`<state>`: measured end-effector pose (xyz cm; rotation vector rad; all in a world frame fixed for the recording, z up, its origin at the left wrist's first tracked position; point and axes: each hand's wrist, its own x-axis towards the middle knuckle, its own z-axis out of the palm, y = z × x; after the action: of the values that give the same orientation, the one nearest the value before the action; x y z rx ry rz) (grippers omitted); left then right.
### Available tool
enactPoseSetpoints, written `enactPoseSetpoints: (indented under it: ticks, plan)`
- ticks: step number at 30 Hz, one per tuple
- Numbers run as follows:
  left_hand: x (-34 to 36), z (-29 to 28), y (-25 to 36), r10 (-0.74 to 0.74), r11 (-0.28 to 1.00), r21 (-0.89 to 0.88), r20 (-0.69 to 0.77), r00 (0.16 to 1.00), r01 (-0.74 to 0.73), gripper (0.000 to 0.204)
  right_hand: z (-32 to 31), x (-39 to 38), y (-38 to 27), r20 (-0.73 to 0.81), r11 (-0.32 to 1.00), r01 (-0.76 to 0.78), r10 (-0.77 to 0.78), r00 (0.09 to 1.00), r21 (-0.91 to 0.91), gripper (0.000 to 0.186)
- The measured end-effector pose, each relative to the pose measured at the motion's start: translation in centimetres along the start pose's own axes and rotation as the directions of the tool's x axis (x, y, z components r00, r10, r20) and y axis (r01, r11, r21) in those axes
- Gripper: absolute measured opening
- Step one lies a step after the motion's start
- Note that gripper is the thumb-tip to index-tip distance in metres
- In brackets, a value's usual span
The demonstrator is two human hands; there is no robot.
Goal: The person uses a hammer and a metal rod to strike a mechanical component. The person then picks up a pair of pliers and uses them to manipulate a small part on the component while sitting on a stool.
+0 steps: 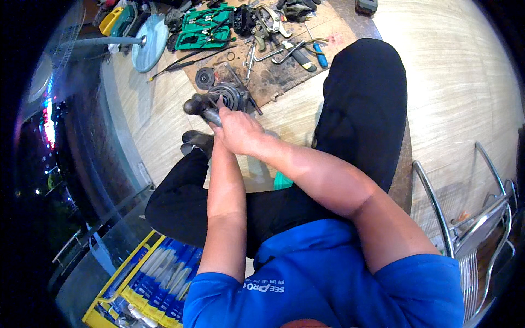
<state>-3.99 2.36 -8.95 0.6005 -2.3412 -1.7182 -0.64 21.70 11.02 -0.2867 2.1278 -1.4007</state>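
holding dark metal piece (211, 116), right hand (239, 130) curled

White lettering (265, 288) crosses the left chest of your royal-blue short-sleeved cloth shirt (339, 273), beside a row of smaller white characters. Print on the flat blue-and-yellow packets (164, 273) is too small to read.

one head-worn fisheye view, left of two side-by-side cameras, facing steeply down, blue shirt (339, 273) close below, right hand (239, 130) farther out, floor (456, 82) beyond
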Motion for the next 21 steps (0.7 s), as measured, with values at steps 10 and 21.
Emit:
enactPoseSetpoints:
  ticks: [10,21]
  plan:
    - [-2.0,-1.2,-1.3,-0.014,0.998,-0.067,0.056,0.998,0.018,0.035,-0.1,0.8,0.0,0.053,0.999,-0.025,0.023,0.998,0.027,0.068]
    - [-4.0,-2.7,-1.6,-0.024,0.99,-0.134,0.106,0.994,0.038,0.036,0.5,-0.2,-0.7,-0.042,0.998,0.066,-0.067,0.997,-0.017,0.048]
